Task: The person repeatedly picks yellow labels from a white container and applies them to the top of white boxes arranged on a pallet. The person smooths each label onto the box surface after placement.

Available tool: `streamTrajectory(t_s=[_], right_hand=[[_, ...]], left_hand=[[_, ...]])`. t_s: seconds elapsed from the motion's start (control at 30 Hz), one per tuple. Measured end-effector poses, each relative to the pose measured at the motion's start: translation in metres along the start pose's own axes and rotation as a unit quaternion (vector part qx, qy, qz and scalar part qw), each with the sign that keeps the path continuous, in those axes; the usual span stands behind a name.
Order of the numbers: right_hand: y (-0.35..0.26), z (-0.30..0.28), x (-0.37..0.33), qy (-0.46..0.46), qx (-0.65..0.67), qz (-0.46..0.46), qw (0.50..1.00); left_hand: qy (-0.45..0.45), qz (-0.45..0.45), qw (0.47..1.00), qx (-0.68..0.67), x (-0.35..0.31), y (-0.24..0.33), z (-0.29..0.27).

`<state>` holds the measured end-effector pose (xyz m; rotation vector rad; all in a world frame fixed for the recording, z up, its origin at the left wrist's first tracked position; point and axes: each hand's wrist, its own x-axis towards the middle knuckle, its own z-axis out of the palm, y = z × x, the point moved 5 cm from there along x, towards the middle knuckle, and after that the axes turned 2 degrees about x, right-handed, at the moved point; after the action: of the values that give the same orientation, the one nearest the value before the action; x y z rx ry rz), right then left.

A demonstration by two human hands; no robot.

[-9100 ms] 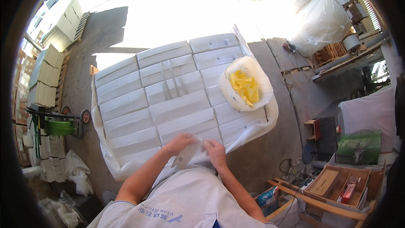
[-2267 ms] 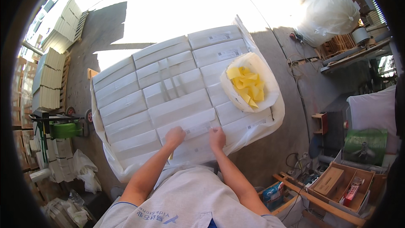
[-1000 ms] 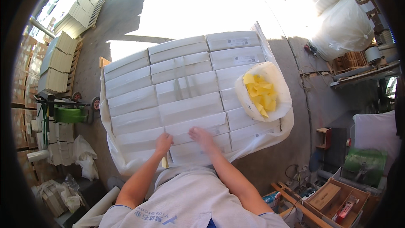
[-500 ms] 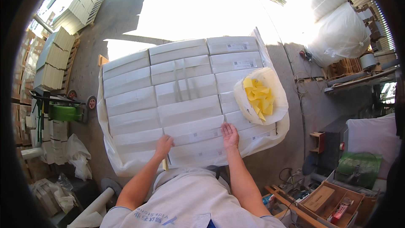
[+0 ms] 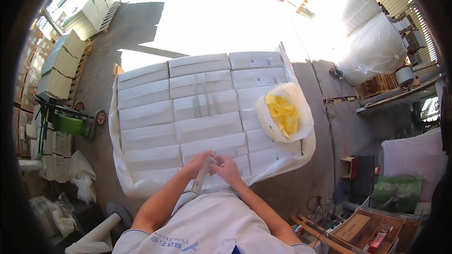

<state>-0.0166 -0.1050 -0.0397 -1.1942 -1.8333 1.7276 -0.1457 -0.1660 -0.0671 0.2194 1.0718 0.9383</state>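
Observation:
Both hands meet over the near edge of a block of long white boxes point(image 5: 207, 128). A narrow, pale strip point(image 5: 199, 181), perhaps a strip of labels, hangs down between them towards my shirt. My left hand point(image 5: 194, 165) grips the upper part of this strip with closed fingers. Right beside it, my right hand point(image 5: 227, 170) pinches at the strip's edge, its fingertips partly hidden. On the boxes' right side stands an open white bag point(image 5: 303, 124) full of crumpled yellow paper pieces point(image 5: 284, 115).
White plastic sheeting point(image 5: 119, 169) wraps the stack's sides. A green-bodied wheeled cart point(image 5: 70, 124) stands left, near pallets of stacked slabs point(image 5: 60, 61). At lower right is a wooden box point(image 5: 372, 228) with tools; large wrapped bundles point(image 5: 372, 47) stand far right.
My right hand has left the box top and moved left to meet my left hand. My left hand has shifted slightly right, and the pale strip is now raised between both hands.

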Motion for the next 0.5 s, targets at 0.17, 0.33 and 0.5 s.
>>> streamTrajectory(t_s=[0.17, 0.33, 0.5], right_hand=[[-0.004, -0.014, -0.001, -0.018, 0.0, -0.005, 1.0], [-0.001, -0.028, 0.003, -0.044, -0.035, -0.046, 0.997], [0.006, -0.044, -0.003, -0.025, -0.01, -0.057, 0.998]], left_hand=[[-0.029, 0.003, 0.997, -0.064, -0.004, 0.0, 0.017], [-0.03, 0.005, 0.998, -0.063, -0.012, -0.002, 0.032], [0.043, 0.018, 0.997, -0.069, -0.018, -0.007, 0.049]])
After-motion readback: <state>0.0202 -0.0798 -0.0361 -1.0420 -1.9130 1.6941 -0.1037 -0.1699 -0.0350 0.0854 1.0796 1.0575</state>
